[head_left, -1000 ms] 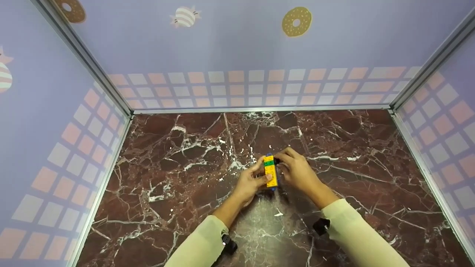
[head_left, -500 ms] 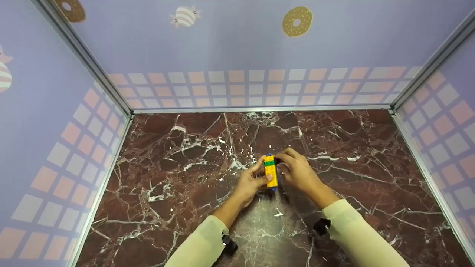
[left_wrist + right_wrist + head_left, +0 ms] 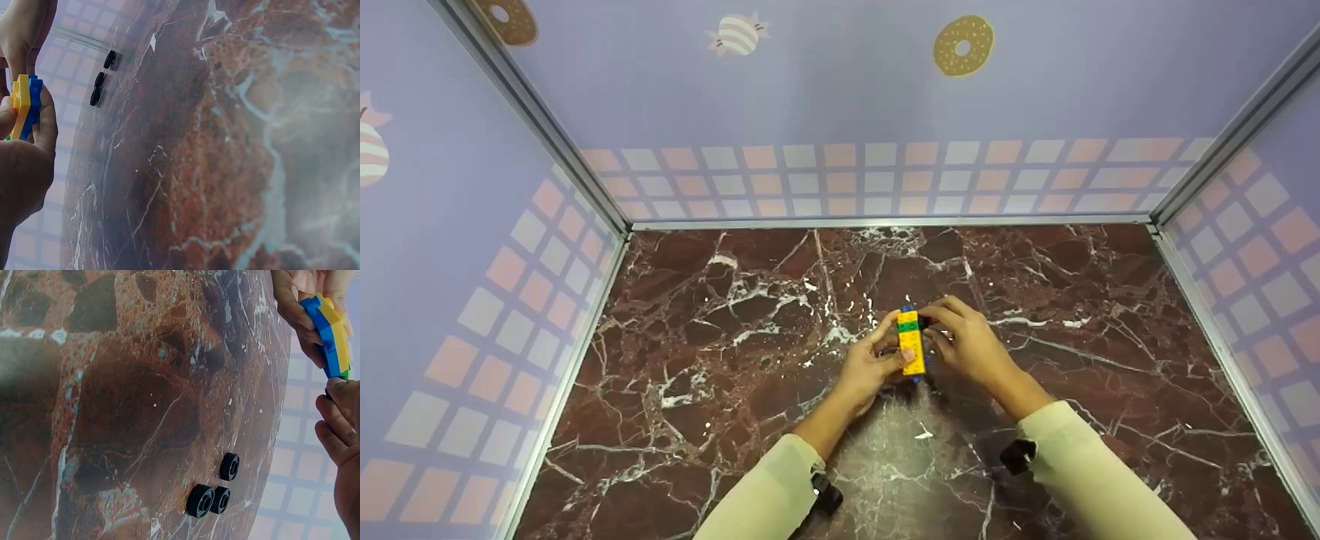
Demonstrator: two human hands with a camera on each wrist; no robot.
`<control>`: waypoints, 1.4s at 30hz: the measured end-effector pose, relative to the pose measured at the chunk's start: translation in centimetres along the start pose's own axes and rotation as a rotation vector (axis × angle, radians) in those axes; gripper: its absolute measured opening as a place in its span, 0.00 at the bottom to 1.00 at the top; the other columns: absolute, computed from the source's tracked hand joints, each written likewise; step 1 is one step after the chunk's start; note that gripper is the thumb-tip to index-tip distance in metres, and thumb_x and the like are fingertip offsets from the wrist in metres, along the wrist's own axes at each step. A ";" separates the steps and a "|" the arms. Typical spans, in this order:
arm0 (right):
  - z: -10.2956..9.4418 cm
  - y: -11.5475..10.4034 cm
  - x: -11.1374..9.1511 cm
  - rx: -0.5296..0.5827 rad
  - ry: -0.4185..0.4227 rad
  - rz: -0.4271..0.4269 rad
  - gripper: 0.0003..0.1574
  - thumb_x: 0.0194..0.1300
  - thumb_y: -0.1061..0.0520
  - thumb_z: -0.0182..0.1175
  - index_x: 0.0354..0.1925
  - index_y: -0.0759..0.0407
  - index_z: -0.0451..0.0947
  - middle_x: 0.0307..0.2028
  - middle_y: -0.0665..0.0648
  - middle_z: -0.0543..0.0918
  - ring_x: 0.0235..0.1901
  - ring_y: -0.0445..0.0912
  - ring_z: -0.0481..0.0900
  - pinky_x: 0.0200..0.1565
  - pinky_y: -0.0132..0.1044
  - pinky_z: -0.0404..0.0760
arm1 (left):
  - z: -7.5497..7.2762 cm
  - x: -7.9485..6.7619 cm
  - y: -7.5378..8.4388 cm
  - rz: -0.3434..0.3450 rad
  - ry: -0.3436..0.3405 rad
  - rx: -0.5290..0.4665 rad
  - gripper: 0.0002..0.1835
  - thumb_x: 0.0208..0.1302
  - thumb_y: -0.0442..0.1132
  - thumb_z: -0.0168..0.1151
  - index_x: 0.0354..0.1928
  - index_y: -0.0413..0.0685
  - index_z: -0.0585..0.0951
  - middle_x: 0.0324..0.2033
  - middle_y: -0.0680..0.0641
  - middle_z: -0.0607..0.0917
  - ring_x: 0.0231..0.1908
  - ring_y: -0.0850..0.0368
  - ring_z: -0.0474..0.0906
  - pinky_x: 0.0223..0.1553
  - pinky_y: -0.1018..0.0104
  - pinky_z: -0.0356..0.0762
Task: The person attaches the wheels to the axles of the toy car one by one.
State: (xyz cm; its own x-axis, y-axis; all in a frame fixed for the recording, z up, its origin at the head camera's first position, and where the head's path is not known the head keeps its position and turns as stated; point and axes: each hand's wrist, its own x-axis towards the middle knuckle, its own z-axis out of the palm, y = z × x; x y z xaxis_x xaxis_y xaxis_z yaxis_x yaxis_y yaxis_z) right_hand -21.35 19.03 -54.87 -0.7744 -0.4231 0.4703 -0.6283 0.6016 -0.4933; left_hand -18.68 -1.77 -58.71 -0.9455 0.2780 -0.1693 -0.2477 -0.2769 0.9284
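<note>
A toy-brick vehicle (image 3: 912, 345) hovers over the table between the two hands, with yellow bricks, a green strip and a blue base. My left hand (image 3: 864, 373) grips it from the left, thumb across the yellow top. On its right side, near the green strip, my right hand (image 3: 976, 346) pinches a small black wheel (image 3: 924, 322), mostly covered by the fingers. The blue base (image 3: 325, 334) and yellow side (image 3: 338, 340) show edge-on in the right wrist view. Three loose black wheels (image 3: 200, 500) stand on the table; I cannot make them out in the head view.
The table (image 3: 720, 420) has a dark red marble pattern with white veins. Lilac walls (image 3: 840, 90) with printed squares and sweets enclose it at the back and both sides. Black wrist cameras (image 3: 826, 493) sit by both sleeves.
The toy-brick vehicle and both hands have shifted very slightly to the right and away. Both grips look the same.
</note>
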 end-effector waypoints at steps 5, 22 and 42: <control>-0.1 0.1 -0.2 0.008 -0.002 -0.008 0.18 0.69 0.71 0.73 0.56 0.68 0.87 0.50 0.65 0.87 0.45 0.59 0.90 0.47 0.52 0.94 | 0.0 0.1 0.1 -0.006 -0.014 -0.011 0.43 0.74 0.25 0.69 0.86 0.49 0.64 0.54 0.38 0.86 0.43 0.56 0.90 0.49 0.60 0.96; -0.4 0.1 -0.3 -0.009 -0.011 0.002 0.20 0.70 0.68 0.74 0.59 0.67 0.87 0.52 0.63 0.88 0.45 0.57 0.90 0.47 0.51 0.94 | -0.5 0.2 0.3 0.025 -0.067 -0.020 0.43 0.74 0.24 0.68 0.86 0.45 0.63 0.52 0.42 0.86 0.41 0.55 0.91 0.43 0.61 0.96; -2.3 3.2 -3.3 -0.200 -0.203 0.090 0.23 0.67 0.59 0.78 0.57 0.66 0.89 0.49 0.61 0.85 0.49 0.57 0.81 0.55 0.56 0.88 | -0.8 0.3 0.4 0.044 -0.014 -0.016 0.44 0.72 0.24 0.69 0.86 0.46 0.64 0.50 0.43 0.88 0.44 0.56 0.90 0.54 0.55 0.95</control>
State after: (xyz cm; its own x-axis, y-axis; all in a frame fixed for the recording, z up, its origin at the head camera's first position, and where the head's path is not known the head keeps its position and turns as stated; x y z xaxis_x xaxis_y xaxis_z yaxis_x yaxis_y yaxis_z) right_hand -20.64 23.89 -56.25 -0.8379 -0.4767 0.2657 -0.5451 0.7558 -0.3629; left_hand -19.21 -2.55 -58.70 -0.9526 0.2779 -0.1235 -0.2092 -0.3040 0.9294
